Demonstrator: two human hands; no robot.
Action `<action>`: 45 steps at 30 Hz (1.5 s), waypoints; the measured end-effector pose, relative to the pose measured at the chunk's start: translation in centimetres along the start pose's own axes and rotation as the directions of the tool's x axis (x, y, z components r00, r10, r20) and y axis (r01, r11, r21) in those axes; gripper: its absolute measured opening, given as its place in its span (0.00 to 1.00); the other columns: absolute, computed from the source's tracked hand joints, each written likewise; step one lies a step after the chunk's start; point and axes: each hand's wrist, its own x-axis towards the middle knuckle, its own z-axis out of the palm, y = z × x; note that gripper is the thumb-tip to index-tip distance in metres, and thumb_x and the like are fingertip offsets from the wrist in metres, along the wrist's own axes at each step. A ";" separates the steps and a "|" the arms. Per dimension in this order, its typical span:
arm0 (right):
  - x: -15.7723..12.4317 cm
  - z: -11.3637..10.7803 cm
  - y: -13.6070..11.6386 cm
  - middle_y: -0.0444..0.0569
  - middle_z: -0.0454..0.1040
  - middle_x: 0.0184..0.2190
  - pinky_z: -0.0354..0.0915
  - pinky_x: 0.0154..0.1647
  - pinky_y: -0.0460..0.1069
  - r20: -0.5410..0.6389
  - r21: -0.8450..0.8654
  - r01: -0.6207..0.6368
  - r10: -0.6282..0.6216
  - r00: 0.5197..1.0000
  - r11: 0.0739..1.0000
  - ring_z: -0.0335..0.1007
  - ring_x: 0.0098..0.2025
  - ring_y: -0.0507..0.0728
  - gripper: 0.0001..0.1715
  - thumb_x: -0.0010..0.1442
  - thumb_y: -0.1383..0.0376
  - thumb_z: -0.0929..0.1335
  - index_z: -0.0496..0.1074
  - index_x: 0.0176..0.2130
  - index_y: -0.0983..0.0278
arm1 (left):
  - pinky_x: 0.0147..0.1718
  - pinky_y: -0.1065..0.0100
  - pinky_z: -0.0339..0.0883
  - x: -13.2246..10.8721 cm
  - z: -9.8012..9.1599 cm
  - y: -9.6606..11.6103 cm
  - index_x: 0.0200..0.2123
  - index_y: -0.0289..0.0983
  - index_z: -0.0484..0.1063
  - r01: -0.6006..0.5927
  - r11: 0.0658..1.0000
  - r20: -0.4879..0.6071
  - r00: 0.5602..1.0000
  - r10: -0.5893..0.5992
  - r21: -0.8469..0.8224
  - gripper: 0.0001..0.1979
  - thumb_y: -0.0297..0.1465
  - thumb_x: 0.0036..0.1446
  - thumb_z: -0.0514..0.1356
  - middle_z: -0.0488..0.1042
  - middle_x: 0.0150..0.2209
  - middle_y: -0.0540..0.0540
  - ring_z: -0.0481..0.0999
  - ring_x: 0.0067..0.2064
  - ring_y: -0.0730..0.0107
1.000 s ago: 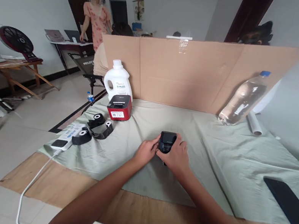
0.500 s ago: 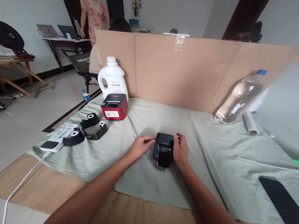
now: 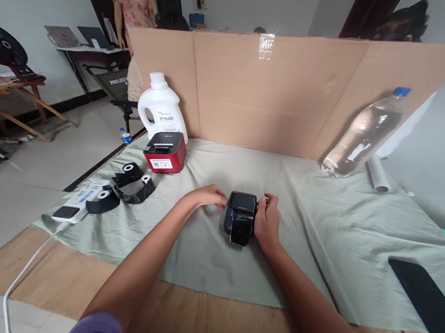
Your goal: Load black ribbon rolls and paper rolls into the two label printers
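A small black portable printer (image 3: 243, 201) stands on the cloth in front of me, with a strip of shiny black paper (image 3: 240, 230) hanging out of its front. My right hand (image 3: 267, 223) grips its right side, thumb near the top edge and fingers curled behind. To its left is my left hand (image 3: 214, 196), fingers loosely bent and a little apart from the casing, with nothing seen in them. Further left lie several black rolls with white cores, among them one roll (image 3: 103, 203) by a white power bank (image 3: 68, 211) and another with its strip loosely unwound (image 3: 141, 192).
A red and black box-shaped printer (image 3: 165, 153) stands before a white detergent jug (image 3: 163, 107). A cardboard panel (image 3: 268, 100) closes the back. A large water bottle (image 3: 363, 134) leans at right, near a black phone (image 3: 427, 309). A person (image 3: 128, 6) stands behind at left.
My left hand has drawn back slightly to the left from the portable printer, its wrist raised and fingers drooping. My right hand stays at the printer's side. The camera view has shifted slightly.
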 end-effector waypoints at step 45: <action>0.1 0.0 -0.1 0.52 0.75 0.34 0.61 0.37 0.53 0.018 0.028 0.012 -0.013 1.000 1.000 0.70 0.35 0.61 0.24 0.69 0.52 0.55 0.63 0.53 0.65 | 0.36 0.69 0.64 2.2 3.5 -0.7 0.27 0.37 0.77 -0.130 0.985 -0.705 0.688 0.174 0.117 0.23 0.48 0.63 0.55 0.77 0.28 0.48 0.74 0.32 0.68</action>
